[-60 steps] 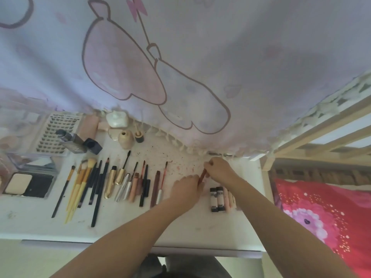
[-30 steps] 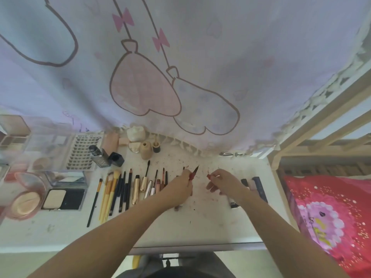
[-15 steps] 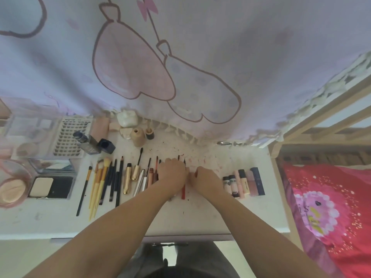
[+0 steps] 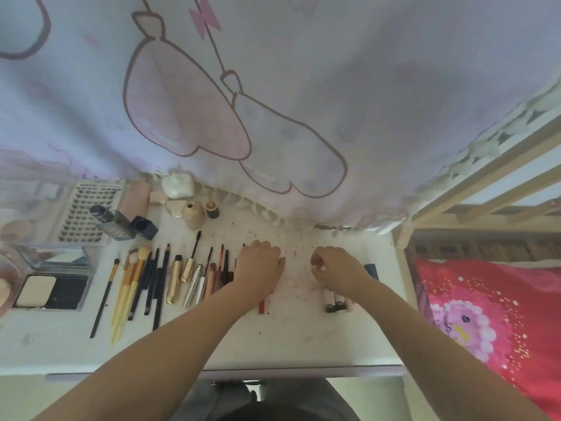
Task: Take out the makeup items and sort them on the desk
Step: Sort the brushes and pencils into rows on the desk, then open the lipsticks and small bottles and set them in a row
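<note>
Red pencil under left hand lying flat, right hand grip curled, contents unclear

- The left hand covers most of a red pencil; only its near end shows.
- The right hand and forearm hide the far ends of the small tubes and most of a dark blue case.
- Whether the right hand's curled fingers pinch anything is unclear.
- The compacts at the left are cut off by the frame edge.
</note>
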The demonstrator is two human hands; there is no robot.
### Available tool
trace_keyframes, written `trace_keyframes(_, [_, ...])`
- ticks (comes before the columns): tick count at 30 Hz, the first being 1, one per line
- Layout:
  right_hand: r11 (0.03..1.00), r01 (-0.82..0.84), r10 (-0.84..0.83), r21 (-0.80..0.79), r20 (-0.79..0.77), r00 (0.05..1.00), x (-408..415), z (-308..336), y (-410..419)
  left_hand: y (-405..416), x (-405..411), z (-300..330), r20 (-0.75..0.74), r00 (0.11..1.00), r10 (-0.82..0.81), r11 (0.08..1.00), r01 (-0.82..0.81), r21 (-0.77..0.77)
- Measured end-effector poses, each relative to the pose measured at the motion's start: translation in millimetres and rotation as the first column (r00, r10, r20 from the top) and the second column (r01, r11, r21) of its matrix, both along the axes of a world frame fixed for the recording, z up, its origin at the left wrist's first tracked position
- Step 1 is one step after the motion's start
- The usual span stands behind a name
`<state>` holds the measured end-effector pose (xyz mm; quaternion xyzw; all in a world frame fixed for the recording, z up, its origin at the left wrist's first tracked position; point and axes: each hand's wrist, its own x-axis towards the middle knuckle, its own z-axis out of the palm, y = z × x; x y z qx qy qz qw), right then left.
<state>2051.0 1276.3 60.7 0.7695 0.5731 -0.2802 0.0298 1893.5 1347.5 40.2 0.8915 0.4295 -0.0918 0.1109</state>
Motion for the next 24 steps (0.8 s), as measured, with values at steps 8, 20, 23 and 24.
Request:
trace_keyframes(8, [0.889,-0.425,0.451,-0.168,0.168,0.877,30,-15,-41,-70,45,-14,0.013,0.992,-0.126,0.979,0.126,-0.163])
trace_keyframes(20, [0.835,-0.489,0.358,0.25,0.428,0.83,23,-45,-43,-91,47,-20,0.108,0.97,0.219,0.922,-0.17,-0.349])
trace_keyframes(23, [0.839,-0.503,0.369,0.206,0.463,0.806,19,-49,-36,-88,38,-19,0.146,0.954,0.262,0.903,-0.189,-0.386])
trace_keyframes(24, [0.849,-0.491,0.367,0.194,0.452,0.813,17,-50,-35,-86,35,-18,0.154,0.948,0.278,0.894,-0.197,-0.401])
